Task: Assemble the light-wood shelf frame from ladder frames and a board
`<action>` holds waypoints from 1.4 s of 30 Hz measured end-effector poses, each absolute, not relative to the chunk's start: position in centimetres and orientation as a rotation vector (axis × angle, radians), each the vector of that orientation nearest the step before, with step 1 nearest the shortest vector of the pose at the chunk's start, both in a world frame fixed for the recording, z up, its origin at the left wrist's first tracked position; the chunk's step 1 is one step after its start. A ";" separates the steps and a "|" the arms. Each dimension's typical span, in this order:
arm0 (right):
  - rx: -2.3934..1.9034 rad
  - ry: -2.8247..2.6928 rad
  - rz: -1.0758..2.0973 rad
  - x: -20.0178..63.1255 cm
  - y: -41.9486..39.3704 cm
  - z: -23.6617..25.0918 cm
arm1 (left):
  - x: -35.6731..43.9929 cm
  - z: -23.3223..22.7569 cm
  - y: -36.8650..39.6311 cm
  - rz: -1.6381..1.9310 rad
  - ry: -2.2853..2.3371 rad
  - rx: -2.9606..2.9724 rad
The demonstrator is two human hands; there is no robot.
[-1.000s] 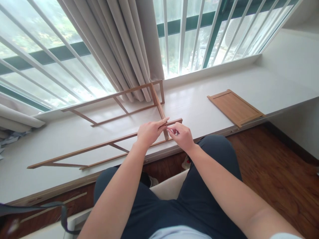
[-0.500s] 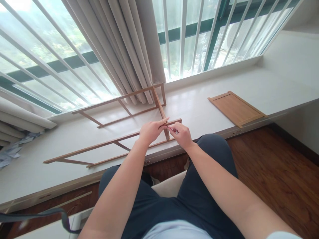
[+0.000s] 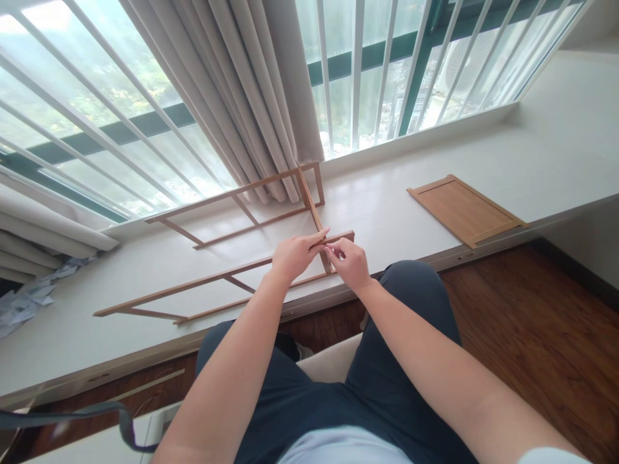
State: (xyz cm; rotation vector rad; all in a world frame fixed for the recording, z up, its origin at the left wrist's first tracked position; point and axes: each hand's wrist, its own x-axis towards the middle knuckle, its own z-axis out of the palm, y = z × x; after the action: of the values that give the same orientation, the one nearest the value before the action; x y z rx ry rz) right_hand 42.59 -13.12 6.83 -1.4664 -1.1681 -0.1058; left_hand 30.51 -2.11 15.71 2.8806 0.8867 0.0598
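Observation:
A brown wooden frame stands on the white ledge, its near side frame (image 3: 164, 289) and far side frame (image 3: 217, 201) joined by a crosspiece (image 3: 311, 201). My left hand (image 3: 293, 256) is closed around the near side frame where the crosspiece meets it. At the same joint, the fingertips of my right hand (image 3: 353, 263) are pinched together. Whatever sits between them is too small and hidden to name. Part of the joint is covered by my fingers.
To the right, a flat wooden panel (image 3: 468, 210) lies on the white ledge (image 3: 377, 200), its corner near the front edge. Grey curtains (image 3: 232, 96) hang behind the frame, before barred windows. Crumpled pale material (image 3: 26, 303) lies far left. A dark strap (image 3: 123, 419) hangs lower left.
The view has shifted slightly, so the frame and panel appear a little farther right. Both hands stay at the joint, with only slight movement in the right fingers.

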 end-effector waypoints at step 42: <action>-1.357 -1.107 0.230 42.4 -16.3 7.1 | 30.2 16.0 -2.6 0.090 0.895 2.863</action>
State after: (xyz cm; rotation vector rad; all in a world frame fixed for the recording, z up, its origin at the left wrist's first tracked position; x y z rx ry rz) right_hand 42.44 -16.27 7.11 -1.3573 -1.1066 0.2299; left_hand 30.19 -2.58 16.04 2.8627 0.8954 0.0901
